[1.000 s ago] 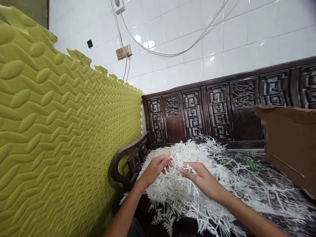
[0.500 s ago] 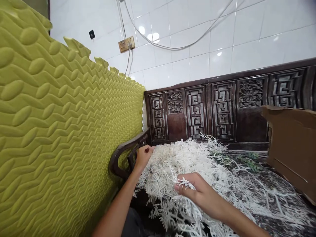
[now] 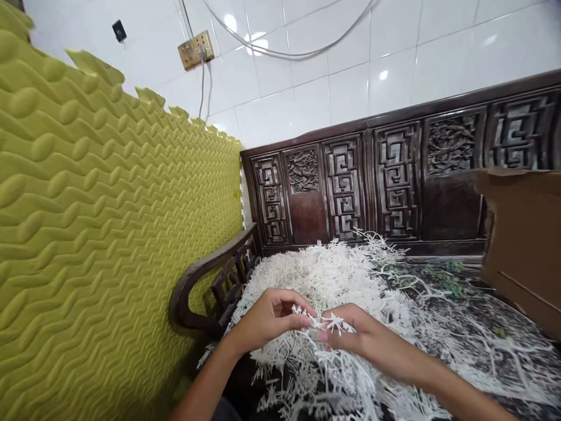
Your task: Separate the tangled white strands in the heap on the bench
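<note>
Ahead of the hands, room: a white tile wall (image 3: 438, 52) runs across the far side, with a brass-coloured socket plate (image 3: 196, 50) and a loose pale cable (image 3: 289, 55) on it. To the left of the hands, a yellow-green foam panel (image 3: 100, 204) with a raised wave pattern covers the nearer wall.

Beneath and beyond the hands, seat: a dark wooden bench with a carved back (image 3: 394, 181) and a curved arm (image 3: 205, 263) just left of the left hand. To the right of the hands, its seat is covered by a dark, speckled cloth (image 3: 460, 327).

Far right of the hands, box: a brown cardboard box (image 3: 521, 245) stands at the edge of view, partly cut off.

Under and ahead of the hands, heap: a loose pile of white sprigs (image 3: 324, 275) fills the seat's left part and spreads toward the viewer.

Left hand (image 3: 272, 318): nearly closed, thumb and fingers pinching one end of a white sprig (image 3: 335, 323).

Right hand (image 3: 355, 333): half closed, fingers curled beneath the same sprig; whether it grips cannot be told.

Handling (judged): very light, thin and springy, probably brittle at the side branches, and prone to tangling; best held by the main stem.

Writing: none legible.
</note>
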`<action>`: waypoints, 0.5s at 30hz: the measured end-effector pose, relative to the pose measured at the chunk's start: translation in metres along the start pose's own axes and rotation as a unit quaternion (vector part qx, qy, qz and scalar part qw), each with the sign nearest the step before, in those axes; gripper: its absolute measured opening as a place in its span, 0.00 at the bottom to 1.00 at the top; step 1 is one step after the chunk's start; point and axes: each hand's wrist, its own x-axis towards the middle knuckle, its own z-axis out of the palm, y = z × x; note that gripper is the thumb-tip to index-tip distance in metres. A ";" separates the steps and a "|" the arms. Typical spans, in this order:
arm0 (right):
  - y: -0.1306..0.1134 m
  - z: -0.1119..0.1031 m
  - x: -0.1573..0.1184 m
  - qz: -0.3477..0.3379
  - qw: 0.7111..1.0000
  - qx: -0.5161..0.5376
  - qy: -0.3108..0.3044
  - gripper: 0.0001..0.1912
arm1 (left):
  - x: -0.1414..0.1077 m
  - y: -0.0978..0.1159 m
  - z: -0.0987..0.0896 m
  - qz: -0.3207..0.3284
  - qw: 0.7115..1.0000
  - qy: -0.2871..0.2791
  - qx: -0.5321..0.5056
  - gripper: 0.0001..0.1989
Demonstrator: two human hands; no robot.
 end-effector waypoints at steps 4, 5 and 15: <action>0.007 -0.013 0.003 0.096 0.994 0.042 0.000 0.22 | 0.007 -0.015 -0.007 0.019 0.995 0.036 0.088 0.08; 0.009 -0.015 0.003 0.120 0.992 0.039 -0.002 0.25 | 0.010 -0.020 -0.008 0.036 0.992 0.030 0.114 0.07; 0.036 -0.016 0.014 0.137 0.988 -0.075 0.003 0.27 | 0.036 -0.049 -0.008 0.169 0.940 -0.063 0.291 0.10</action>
